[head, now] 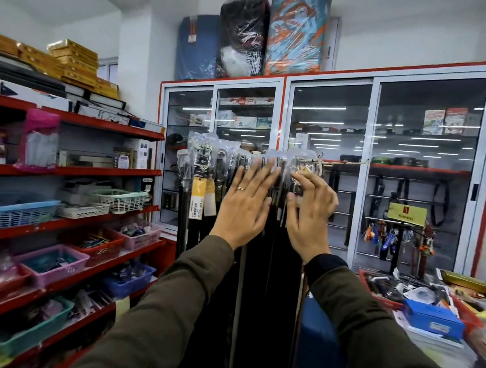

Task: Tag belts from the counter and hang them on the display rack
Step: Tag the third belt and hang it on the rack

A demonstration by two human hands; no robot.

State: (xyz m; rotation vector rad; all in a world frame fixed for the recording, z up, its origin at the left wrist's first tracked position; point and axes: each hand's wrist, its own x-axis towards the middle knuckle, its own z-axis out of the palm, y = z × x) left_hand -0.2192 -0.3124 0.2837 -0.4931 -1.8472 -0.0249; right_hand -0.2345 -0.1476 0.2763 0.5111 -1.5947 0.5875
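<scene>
Several dark belts [196,238] hang side by side from a rack rail [342,162], their buckles wrapped in clear plastic; yellow price tags [197,196] dangle from the left ones. My left hand [244,205], wearing a ring, is flat with fingers spread against the plastic-wrapped buckles. My right hand [309,213] is beside it; its fingers curl around the buckle end of a belt [298,184] at the right of the row. Both hands are blurred.
Red shelves [74,170] with baskets of small goods run along the left. A glass-door cabinet [368,168] stands behind the rack. At the right, a counter [439,346] holds a blue box [433,316], trays and a keychain stand [400,236].
</scene>
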